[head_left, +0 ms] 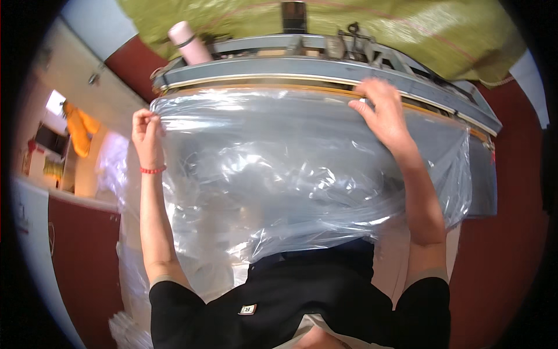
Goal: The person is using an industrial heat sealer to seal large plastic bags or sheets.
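A large clear plastic film (pixel 256 168), wrinkled and shiny, spreads in front of me against a long metal machine frame (pixel 244 66). At the film's far left corner, my left hand (pixel 145 132) is closed, pinching the gathered edge between thumb and fingers. My right hand (pixel 383 113) is over the far edge of the film, right of the middle, close to the orange-brown strip (pixel 279 87) along the frame. Its thumb stands apart from the curved fingers, whose tips are blurred by motion. I see nothing held in it.
A pink bottle (pixel 190 43) with a dark band stands on the frame's left end. Behind lies a yellow-green woven sheet (pixel 430 35). Small metal parts (pixel 351 45) sit on the frame. More crumpled film (pixel 113 163) hangs at the left, beside a dark red cabinet panel (pixel 81 256).
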`<state>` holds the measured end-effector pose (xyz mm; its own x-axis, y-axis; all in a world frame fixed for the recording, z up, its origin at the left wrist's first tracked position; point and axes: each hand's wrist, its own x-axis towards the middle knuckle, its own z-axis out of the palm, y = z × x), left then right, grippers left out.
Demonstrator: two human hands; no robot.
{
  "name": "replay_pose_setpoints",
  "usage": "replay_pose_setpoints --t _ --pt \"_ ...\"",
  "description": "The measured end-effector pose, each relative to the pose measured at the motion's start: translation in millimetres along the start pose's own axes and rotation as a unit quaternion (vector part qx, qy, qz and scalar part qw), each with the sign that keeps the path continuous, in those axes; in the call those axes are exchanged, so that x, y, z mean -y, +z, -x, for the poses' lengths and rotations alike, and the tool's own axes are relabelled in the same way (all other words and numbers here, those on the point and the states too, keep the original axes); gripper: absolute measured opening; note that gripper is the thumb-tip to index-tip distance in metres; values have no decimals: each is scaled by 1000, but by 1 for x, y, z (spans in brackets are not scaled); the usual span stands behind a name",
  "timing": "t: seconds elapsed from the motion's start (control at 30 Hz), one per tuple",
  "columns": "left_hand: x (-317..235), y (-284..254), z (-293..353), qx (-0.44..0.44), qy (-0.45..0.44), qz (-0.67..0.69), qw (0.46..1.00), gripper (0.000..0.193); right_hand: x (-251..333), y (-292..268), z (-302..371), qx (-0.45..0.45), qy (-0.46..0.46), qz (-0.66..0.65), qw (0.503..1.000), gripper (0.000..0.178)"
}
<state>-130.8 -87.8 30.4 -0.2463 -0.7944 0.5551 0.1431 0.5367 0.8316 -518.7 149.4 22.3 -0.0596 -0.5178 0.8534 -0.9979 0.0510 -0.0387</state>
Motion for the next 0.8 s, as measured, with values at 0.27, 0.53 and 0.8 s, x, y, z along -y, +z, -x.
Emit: replay_pose_setpoints --t 0.27,0.53,0.8 --pt "-69 -55 -2 380 -300 -196 853 21 -50 -28 64 407 308 -393 765 11" --pt "-60 -37 -39 -87 350 -637 681 24 -143 -114 151 193 479 -235 823 11" --pt "23 18 123 434 41 -525 731 78 -202 -228 237 191 476 -80 855 13"
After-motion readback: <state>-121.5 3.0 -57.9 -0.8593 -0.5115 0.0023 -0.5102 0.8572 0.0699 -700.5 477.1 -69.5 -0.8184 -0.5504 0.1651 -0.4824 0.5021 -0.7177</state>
